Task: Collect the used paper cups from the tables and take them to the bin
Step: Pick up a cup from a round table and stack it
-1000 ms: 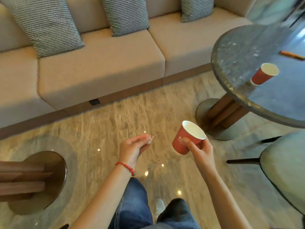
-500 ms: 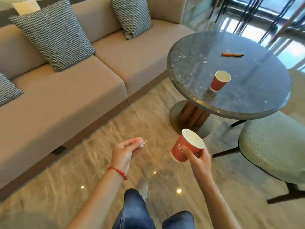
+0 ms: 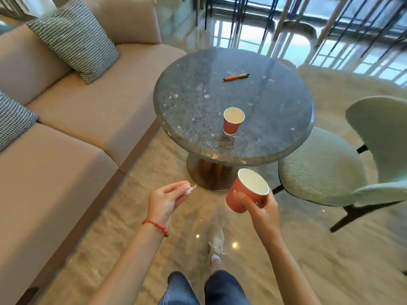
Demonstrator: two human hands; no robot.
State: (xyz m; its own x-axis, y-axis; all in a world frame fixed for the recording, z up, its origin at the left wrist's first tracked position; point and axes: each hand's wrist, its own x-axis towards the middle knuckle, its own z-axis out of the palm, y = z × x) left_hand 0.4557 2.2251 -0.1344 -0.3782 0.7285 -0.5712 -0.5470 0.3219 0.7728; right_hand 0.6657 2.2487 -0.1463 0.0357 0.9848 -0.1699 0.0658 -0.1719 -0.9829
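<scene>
View swung since 0.5 s ago: round table (image 3: 189,102) now centred ahead, whole top visible. Left: beige sofa (image 3: 88,119), checked cushion (image 3: 74,38) on it. Left hand (image 3: 165,200) pinches small white scrap (image 3: 191,190) between fingertips. Table cup (image 3: 233,121) upright on near half of tabletop, orange pen (image 3: 236,77) well behind it. Right hand (image 3: 261,209) wraps held cup (image 3: 246,190), tilted, below table edge. Pale chair (image 3: 326,170) tucked just beside table on right.
</scene>
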